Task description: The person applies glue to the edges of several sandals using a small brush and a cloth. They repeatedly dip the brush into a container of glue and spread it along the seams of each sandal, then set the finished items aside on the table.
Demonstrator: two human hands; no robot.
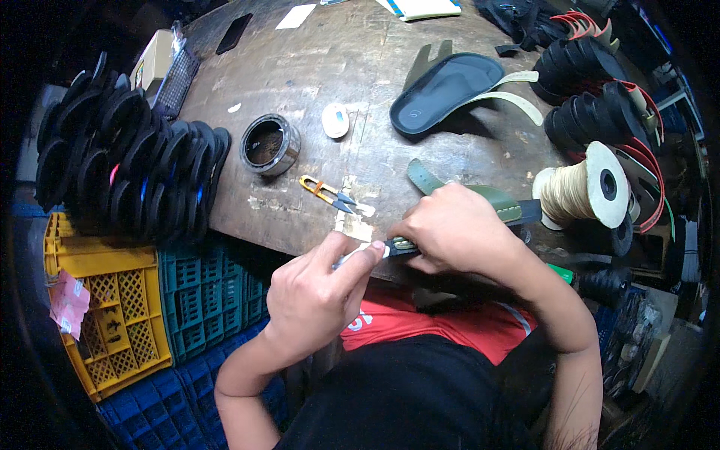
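At the near edge of the worn wooden workbench (pixel 375 67), the right hand (pixel 450 229) lies curled over a green leather strap (pixel 495 199), fingers closed down on it and pinning it to the bench edge. The left hand (pixel 319 292) meets it from the left, thumb and forefinger pinched together on a thin pale tool (pixel 364 251) whose tip touches the strap's end. Just beyond the strap lie yellow-handled thread snips (pixel 328 193); a spool of cream thread (pixel 581 191) stands right of the strap, a metal ring (pixel 268 144) farther left, and a dark shoe sole (pixel 446 90) beyond.
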